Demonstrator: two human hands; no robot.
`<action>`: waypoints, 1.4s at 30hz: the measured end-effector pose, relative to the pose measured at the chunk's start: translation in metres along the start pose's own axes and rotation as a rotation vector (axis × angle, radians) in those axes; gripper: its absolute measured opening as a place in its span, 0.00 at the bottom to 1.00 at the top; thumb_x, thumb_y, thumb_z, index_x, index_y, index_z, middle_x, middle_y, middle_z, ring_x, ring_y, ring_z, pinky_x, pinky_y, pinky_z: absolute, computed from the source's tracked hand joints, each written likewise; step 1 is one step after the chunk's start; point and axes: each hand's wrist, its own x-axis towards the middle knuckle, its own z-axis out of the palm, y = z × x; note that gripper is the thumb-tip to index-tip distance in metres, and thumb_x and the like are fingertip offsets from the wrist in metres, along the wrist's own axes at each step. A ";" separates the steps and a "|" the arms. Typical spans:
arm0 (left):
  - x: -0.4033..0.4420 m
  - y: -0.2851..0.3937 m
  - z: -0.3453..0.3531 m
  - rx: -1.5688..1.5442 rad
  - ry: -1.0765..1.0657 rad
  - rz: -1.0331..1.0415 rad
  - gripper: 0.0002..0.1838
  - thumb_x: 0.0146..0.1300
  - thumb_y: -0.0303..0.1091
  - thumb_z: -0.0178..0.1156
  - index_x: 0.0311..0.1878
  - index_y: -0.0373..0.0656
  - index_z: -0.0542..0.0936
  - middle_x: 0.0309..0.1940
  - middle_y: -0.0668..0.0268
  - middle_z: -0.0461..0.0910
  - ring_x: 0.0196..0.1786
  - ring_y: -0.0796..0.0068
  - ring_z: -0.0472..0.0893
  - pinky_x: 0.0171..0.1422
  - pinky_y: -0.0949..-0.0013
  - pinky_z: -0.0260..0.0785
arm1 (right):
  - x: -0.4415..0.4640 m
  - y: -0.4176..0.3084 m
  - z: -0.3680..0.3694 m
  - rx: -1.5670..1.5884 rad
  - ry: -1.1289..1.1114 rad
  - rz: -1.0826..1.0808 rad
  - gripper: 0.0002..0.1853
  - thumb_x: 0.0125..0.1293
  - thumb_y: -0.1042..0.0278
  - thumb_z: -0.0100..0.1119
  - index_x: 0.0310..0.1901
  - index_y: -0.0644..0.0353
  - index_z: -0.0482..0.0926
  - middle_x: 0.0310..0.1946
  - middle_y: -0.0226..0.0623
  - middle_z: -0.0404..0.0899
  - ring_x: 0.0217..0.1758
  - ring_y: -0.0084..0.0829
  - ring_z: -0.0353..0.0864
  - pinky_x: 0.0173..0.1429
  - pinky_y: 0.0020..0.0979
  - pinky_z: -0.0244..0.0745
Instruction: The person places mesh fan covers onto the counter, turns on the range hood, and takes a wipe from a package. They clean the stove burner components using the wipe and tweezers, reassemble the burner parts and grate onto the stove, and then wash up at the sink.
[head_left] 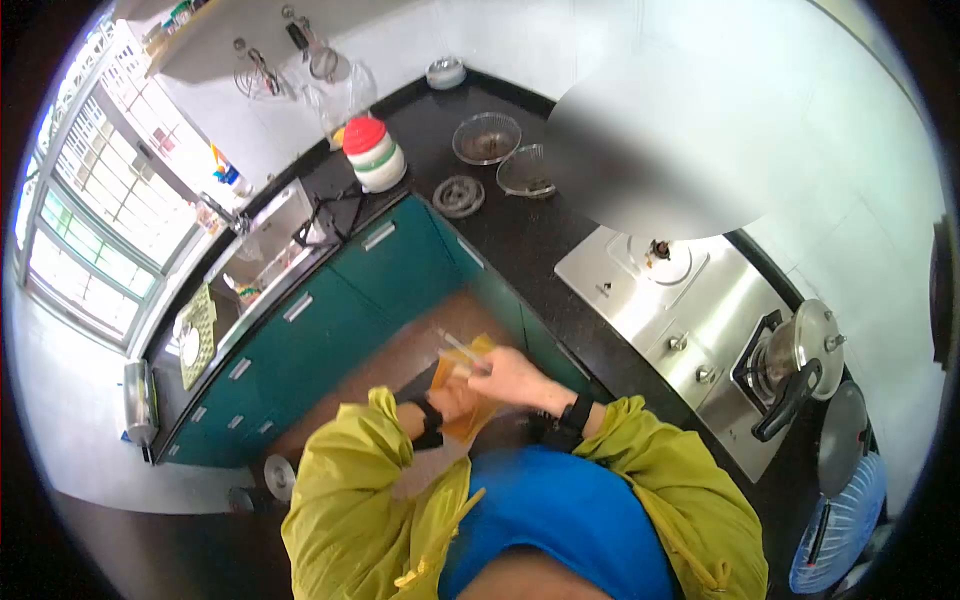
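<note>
In front of my body, my two hands are close together over the floor beside the counter. My right hand (515, 380) is closed around a thin, light grey stick-like piece (460, 347) that points up and to the left; its exact kind is not clear. My left hand (455, 398) is closed on an orange-yellow cloth (465, 428), which hangs below the fingers and also shows behind the stick. The cloth appears to be against the grey piece, though the fingers partly hide where they meet.
To the right is a steel gas stove (650, 330) with a pressure cooker (800, 350). A round burner grate (458, 197), glass bowl (487, 138) and red-lidded container (374, 155) stand on the black counter. A sink (262, 240) lies left, above green cabinets (340, 320).
</note>
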 end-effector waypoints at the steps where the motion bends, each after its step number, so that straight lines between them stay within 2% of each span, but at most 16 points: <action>1: 0.001 -0.010 0.000 0.029 0.025 0.020 0.14 0.69 0.42 0.54 0.53 0.50 0.81 0.51 0.62 0.81 0.58 0.63 0.79 0.68 0.57 0.69 | 0.002 -0.009 -0.015 -0.023 -0.051 0.054 0.21 0.64 0.47 0.66 0.41 0.60 0.88 0.26 0.44 0.84 0.34 0.30 0.84 0.43 0.35 0.78; 2: 0.001 -0.021 0.007 0.089 0.039 0.047 0.14 0.68 0.42 0.54 0.53 0.50 0.81 0.51 0.62 0.81 0.58 0.63 0.79 0.68 0.57 0.69 | 0.003 -0.027 -0.030 0.086 -0.063 0.083 0.27 0.62 0.39 0.67 0.42 0.59 0.88 0.37 0.50 0.88 0.42 0.44 0.89 0.48 0.40 0.80; 4: -0.006 -0.051 0.039 0.288 0.100 0.129 0.14 0.68 0.41 0.55 0.52 0.50 0.81 0.51 0.63 0.81 0.58 0.63 0.79 0.68 0.57 0.69 | 0.012 -0.024 -0.038 0.001 -0.071 0.183 0.30 0.61 0.35 0.67 0.36 0.62 0.88 0.32 0.50 0.87 0.37 0.44 0.88 0.44 0.40 0.80; 5: 0.002 -0.026 -0.093 -0.251 0.006 0.208 0.13 0.67 0.39 0.56 0.53 0.49 0.80 0.50 0.58 0.81 0.56 0.62 0.80 0.62 0.58 0.73 | 0.020 -0.005 -0.032 0.035 -0.031 0.201 0.31 0.61 0.34 0.67 0.34 0.62 0.87 0.29 0.48 0.86 0.34 0.41 0.88 0.41 0.40 0.79; 6: 0.020 -0.020 -0.123 -0.892 -0.241 -0.078 0.11 0.64 0.37 0.58 0.46 0.46 0.82 0.41 0.54 0.84 0.47 0.57 0.84 0.50 0.56 0.77 | 0.024 -0.003 -0.035 0.033 -0.099 0.292 0.28 0.61 0.38 0.67 0.33 0.64 0.85 0.26 0.45 0.85 0.30 0.36 0.86 0.38 0.38 0.78; 7: 0.035 -0.012 -0.159 -0.251 -0.372 0.046 0.16 0.66 0.41 0.58 0.47 0.40 0.84 0.34 0.58 0.85 0.34 0.59 0.84 0.42 0.56 0.79 | 0.028 0.005 -0.028 0.121 -0.011 0.192 0.16 0.65 0.57 0.63 0.27 0.60 0.77 0.18 0.26 0.75 0.23 0.16 0.73 0.27 0.27 0.67; 9: 0.044 -0.028 -0.160 -0.460 -0.367 0.054 0.13 0.67 0.36 0.57 0.50 0.44 0.83 0.46 0.54 0.85 0.52 0.56 0.85 0.55 0.56 0.76 | 0.035 -0.003 -0.026 0.237 0.013 0.200 0.11 0.64 0.63 0.58 0.27 0.59 0.78 0.18 0.25 0.74 0.21 0.15 0.72 0.26 0.23 0.65; 11: 0.049 -0.045 -0.124 -0.518 -0.221 -0.063 0.12 0.69 0.34 0.54 0.50 0.43 0.82 0.50 0.54 0.84 0.54 0.55 0.84 0.56 0.57 0.76 | 0.047 -0.002 -0.027 0.268 -0.004 0.184 0.12 0.64 0.63 0.58 0.26 0.60 0.78 0.18 0.25 0.74 0.21 0.15 0.72 0.25 0.22 0.64; 15: 0.069 -0.073 -0.084 -0.591 0.157 0.053 0.14 0.64 0.40 0.59 0.48 0.45 0.81 0.40 0.54 0.85 0.44 0.52 0.85 0.48 0.54 0.76 | 0.069 -0.005 -0.024 0.152 0.103 0.269 0.13 0.64 0.62 0.58 0.25 0.61 0.77 0.18 0.24 0.73 0.21 0.15 0.70 0.26 0.22 0.64; 18: 0.082 -0.083 -0.126 -0.336 -0.313 0.037 0.17 0.68 0.45 0.56 0.51 0.44 0.82 0.43 0.50 0.85 0.47 0.47 0.84 0.52 0.51 0.76 | 0.082 -0.003 -0.021 0.005 0.134 0.271 0.14 0.63 0.61 0.59 0.25 0.61 0.77 0.18 0.24 0.73 0.21 0.15 0.70 0.26 0.23 0.64; 21: 0.091 -0.096 -0.171 -0.407 -0.439 -0.073 0.18 0.69 0.46 0.55 0.51 0.44 0.82 0.43 0.49 0.86 0.48 0.47 0.85 0.53 0.50 0.76 | 0.094 0.002 -0.014 0.059 0.198 0.418 0.15 0.61 0.60 0.61 0.29 0.67 0.81 0.18 0.36 0.77 0.24 0.26 0.78 0.34 0.34 0.73; 25: 0.096 -0.130 -0.185 -0.567 -0.412 -0.048 0.19 0.71 0.47 0.52 0.55 0.45 0.81 0.46 0.51 0.86 0.50 0.49 0.85 0.54 0.51 0.76 | 0.107 0.002 -0.007 0.045 0.279 0.411 0.16 0.61 0.59 0.61 0.29 0.68 0.81 0.18 0.36 0.76 0.24 0.26 0.77 0.33 0.34 0.72; 30: 0.065 -0.163 -0.283 -0.779 -0.430 0.067 0.19 0.69 0.45 0.57 0.56 0.45 0.82 0.44 0.58 0.87 0.47 0.63 0.86 0.51 0.62 0.76 | 0.124 -0.002 -0.008 0.092 0.275 0.381 0.16 0.62 0.60 0.60 0.30 0.68 0.82 0.18 0.32 0.75 0.24 0.22 0.75 0.31 0.32 0.70; 32: 0.055 -0.182 -0.301 -1.188 -0.244 0.022 0.17 0.69 0.42 0.60 0.55 0.45 0.82 0.42 0.66 0.87 0.45 0.74 0.84 0.48 0.68 0.75 | 0.128 -0.023 -0.012 0.154 0.285 0.410 0.15 0.62 0.60 0.60 0.31 0.67 0.82 0.18 0.31 0.75 0.24 0.21 0.75 0.30 0.30 0.70; 37: 0.056 -0.213 -0.310 -1.251 0.158 -0.170 0.11 0.73 0.40 0.60 0.51 0.45 0.81 0.35 0.76 0.81 0.37 0.83 0.79 0.41 0.75 0.72 | 0.127 -0.067 -0.051 0.424 0.401 0.426 0.10 0.66 0.65 0.58 0.32 0.62 0.82 0.18 0.25 0.74 0.20 0.15 0.69 0.24 0.22 0.63; 42: 0.075 -0.224 -0.300 -1.566 0.061 -0.323 0.07 0.75 0.38 0.58 0.47 0.46 0.80 0.32 0.78 0.80 0.29 0.88 0.74 0.33 0.80 0.67 | 0.121 -0.085 -0.143 0.465 0.678 0.319 0.12 0.68 0.60 0.58 0.30 0.58 0.79 0.19 0.23 0.71 0.18 0.15 0.65 0.22 0.21 0.55</action>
